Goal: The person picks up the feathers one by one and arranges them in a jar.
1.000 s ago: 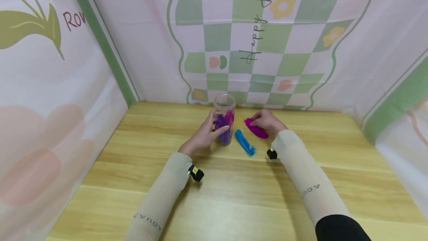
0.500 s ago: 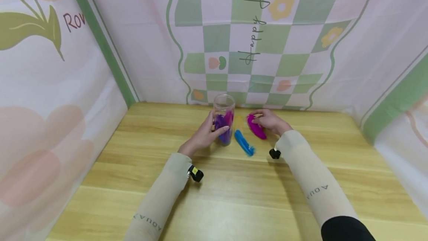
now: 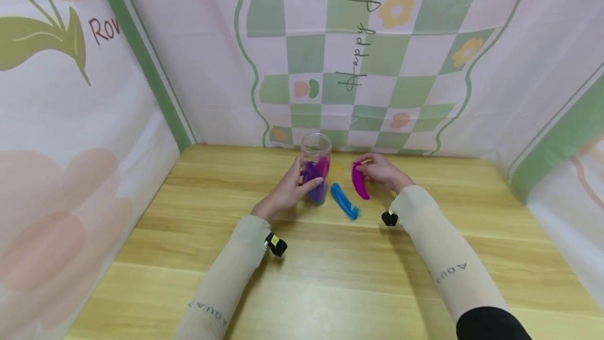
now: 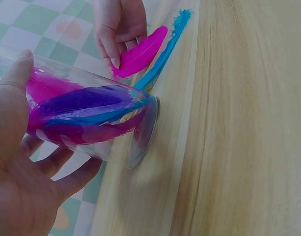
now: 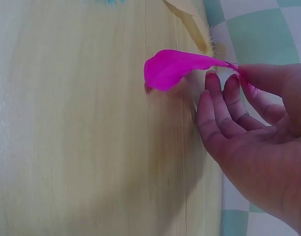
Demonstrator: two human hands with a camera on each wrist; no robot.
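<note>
A clear jar point(image 3: 316, 146) stands upright near the back of the table, with purple, pink and blue feathers point(image 4: 86, 101) inside it. My left hand point(image 3: 288, 190) holds the jar from its left side, thumb across the front and fingers around the back. To the right of the jar, my right hand point(image 3: 379, 170) pinches a magenta feather point(image 5: 172, 69) by its quill end between thumb and index finger. The feather's broad tip points toward the front of the table. Between the jar and that feather lies a blue feather point(image 3: 345, 201) on the wood.
A pale yellow feather point(image 3: 337, 172) lies behind the blue one, just right of the jar. The wooden table point(image 3: 311, 287) backs onto a checked cloth wall point(image 3: 349, 56), with more cloth at both sides. Each sleeve carries a small black wrist camera point(image 3: 277, 245).
My right hand has shifted slightly right and turned the magenta feather, which now hangs more steeply and looks narrower. The left hand and jar have stayed in place.
</note>
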